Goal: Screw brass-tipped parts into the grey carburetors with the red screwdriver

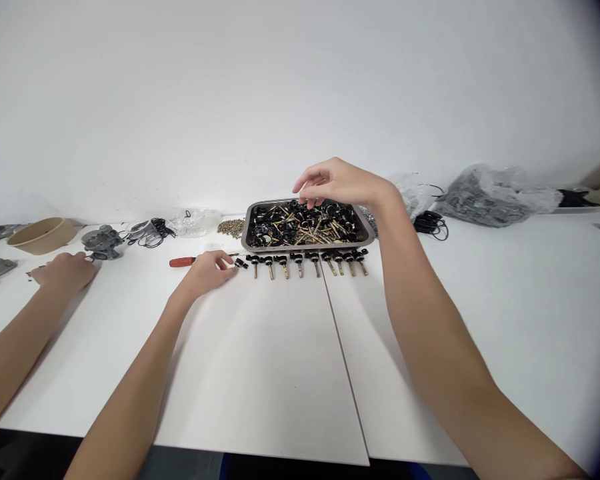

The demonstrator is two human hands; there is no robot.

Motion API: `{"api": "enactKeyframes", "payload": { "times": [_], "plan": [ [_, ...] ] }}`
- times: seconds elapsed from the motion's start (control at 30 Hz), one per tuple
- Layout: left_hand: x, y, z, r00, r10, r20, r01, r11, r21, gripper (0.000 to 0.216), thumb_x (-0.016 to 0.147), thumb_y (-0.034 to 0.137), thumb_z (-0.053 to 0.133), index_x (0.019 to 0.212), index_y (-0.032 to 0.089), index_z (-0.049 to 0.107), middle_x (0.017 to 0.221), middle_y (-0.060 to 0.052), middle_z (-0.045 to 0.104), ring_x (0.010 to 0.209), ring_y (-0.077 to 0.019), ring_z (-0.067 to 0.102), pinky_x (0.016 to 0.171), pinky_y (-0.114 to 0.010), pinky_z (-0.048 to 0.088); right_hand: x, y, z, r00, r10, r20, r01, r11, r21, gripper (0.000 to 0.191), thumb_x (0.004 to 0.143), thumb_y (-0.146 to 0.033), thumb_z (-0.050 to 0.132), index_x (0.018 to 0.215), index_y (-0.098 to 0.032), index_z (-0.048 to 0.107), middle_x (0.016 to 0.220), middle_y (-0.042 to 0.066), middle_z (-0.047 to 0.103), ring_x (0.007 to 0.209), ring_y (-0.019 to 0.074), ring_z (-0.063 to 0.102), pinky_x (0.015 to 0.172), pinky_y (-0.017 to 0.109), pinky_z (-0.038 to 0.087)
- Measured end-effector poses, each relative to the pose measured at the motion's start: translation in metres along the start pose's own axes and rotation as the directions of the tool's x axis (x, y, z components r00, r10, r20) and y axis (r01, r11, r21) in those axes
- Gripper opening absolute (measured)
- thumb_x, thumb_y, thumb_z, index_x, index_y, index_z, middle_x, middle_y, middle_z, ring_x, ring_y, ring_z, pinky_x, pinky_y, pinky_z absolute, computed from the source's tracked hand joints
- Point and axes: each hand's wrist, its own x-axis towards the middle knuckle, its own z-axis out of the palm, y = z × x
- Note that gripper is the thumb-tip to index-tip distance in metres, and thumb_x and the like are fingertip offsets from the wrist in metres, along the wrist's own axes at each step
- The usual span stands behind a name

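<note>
My left hand (209, 275) rests on the white table with thumb and index finger apart. A small black fitting (241, 263) lies right at those fingertips; whether they touch it I cannot tell. Above a metal tray (307, 249) hangs my right hand (333, 183), its fingers loosely bent and spread, nothing visible between them. Black fittings and brass-coloured pins (313, 233) fill the tray in a jumbled pile. Along the tray's near side runs a row of several black-topped pins (299, 265), their metal shafts pointing towards me. A red-handled screwdriver (182, 262) lies beyond my left wrist.
At left, another person's hand (66, 272) is by a grey metal carburetor (101, 241). Behind it stands a tan bowl (44, 237). Small brass-coloured parts (231, 228) are heaped left of the tray. A clear plastic bag of parts (497, 197) lies at right. A seam (341, 333) crosses the table.
</note>
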Motion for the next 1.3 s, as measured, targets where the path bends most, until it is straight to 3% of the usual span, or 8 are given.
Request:
{"api": "enactKeyframes", "payload": {
  "times": [0.2, 0.43, 0.77, 1.03, 1.3],
  "plan": [
    [0.000, 0.004, 0.004, 1.000, -0.020, -0.007, 0.020, 1.000, 0.021, 0.024, 0.071, 0.039, 0.063, 0.069, 0.016, 0.065, 0.063, -0.003, 0.061, 0.053, -0.0118, 0.049, 0.049, -0.024, 0.037, -0.003, -0.005, -0.001, 0.998, 0.017, 0.055, -0.013, 0.997, -0.078, 0.027, 0.077, -0.033, 0.069, 0.099, -0.017, 0.069, 0.090, 0.006, 0.070, 0.079, 0.0200, 0.065, 0.073, 0.036, 0.052],
    [-0.001, 0.003, 0.000, 0.995, -0.101, 0.005, 0.100, 0.984, -0.147, 0.020, 0.071, 0.033, 0.064, 0.069, 0.013, 0.066, 0.044, 0.001, 0.049, 0.043, -0.0091, 0.040, 0.046, -0.024, 0.032, -0.004, -0.005, -0.001, 0.997, 0.034, 0.066, -0.026, 0.993, -0.111, 0.036, 0.076, -0.041, 0.069, 0.104, -0.018, 0.069, 0.093, 0.007, 0.071, 0.084, 0.0219, 0.065, 0.076, 0.037, 0.053],
    [-0.005, 0.009, -0.005, 0.990, -0.099, 0.105, 0.129, 0.931, -0.342, 0.024, 0.072, 0.027, 0.066, 0.055, 0.012, 0.060, 0.042, -0.002, 0.049, 0.039, -0.0068, 0.037, 0.046, -0.025, 0.032, -0.003, -0.008, 0.001, 0.995, 0.040, 0.092, -0.026, 0.989, -0.143, 0.033, 0.077, -0.039, 0.067, 0.103, -0.018, 0.068, 0.091, 0.006, 0.070, 0.085, 0.0225, 0.066, 0.078, 0.037, 0.052],
    [-0.006, 0.010, -0.006, 0.989, -0.109, 0.102, 0.138, 0.932, -0.336, 0.023, 0.071, 0.025, 0.065, 0.053, 0.012, 0.060, 0.043, -0.001, 0.049, 0.037, -0.0059, 0.036, 0.047, -0.025, 0.033, -0.002, -0.010, 0.003, 0.993, 0.028, 0.114, -0.009, 0.987, -0.160, 0.030, 0.077, -0.036, 0.066, 0.101, -0.018, 0.068, 0.088, 0.006, 0.070, 0.082, 0.0220, 0.066, 0.076, 0.037, 0.051],
    [-0.006, 0.012, -0.002, 0.993, -0.120, 0.021, 0.121, 0.950, -0.289, 0.022, 0.068, 0.024, 0.064, 0.050, 0.013, 0.058, 0.038, 0.001, 0.043, 0.037, -0.0060, 0.034, 0.044, -0.023, 0.029, -0.001, -0.008, 0.002, 0.992, 0.029, 0.125, -0.008, 0.987, -0.161, 0.032, 0.077, -0.038, 0.068, 0.102, -0.019, 0.069, 0.089, 0.006, 0.070, 0.082, 0.0221, 0.066, 0.076, 0.037, 0.051]
  ]
}}
